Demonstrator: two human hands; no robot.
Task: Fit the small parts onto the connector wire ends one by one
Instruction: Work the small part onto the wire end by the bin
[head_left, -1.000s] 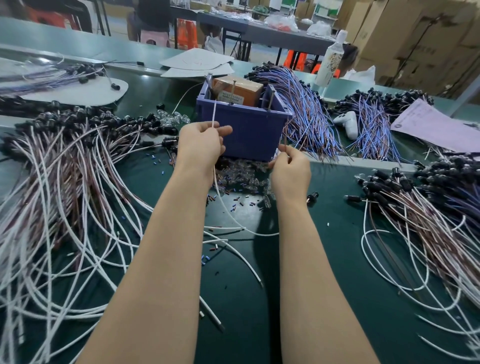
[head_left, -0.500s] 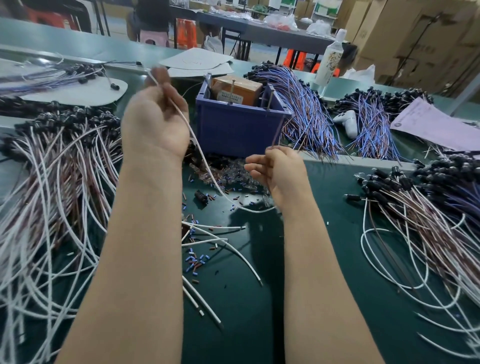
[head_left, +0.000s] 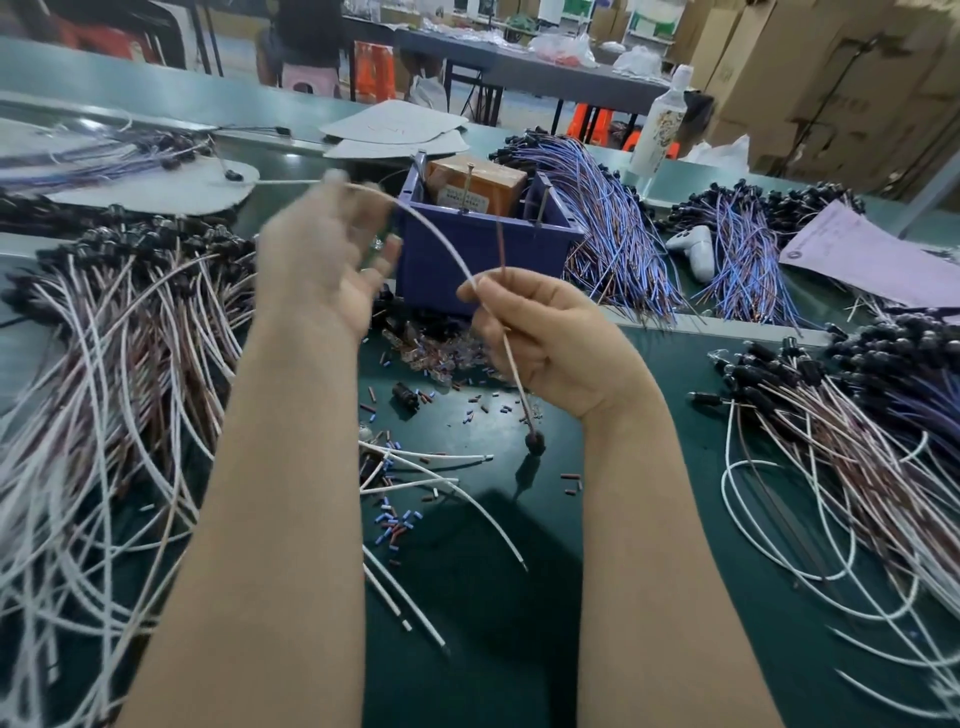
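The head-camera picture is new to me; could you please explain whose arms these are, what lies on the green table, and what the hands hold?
It is one wide view from a camera on the person's head, looking down at their own bare arms; there is no machine. The right hand pinches a white wire that ends in a black connector. The left hand is blurred, so its grip is unclear. On the green table lie wire bundles, small sleeves and a blue bin.
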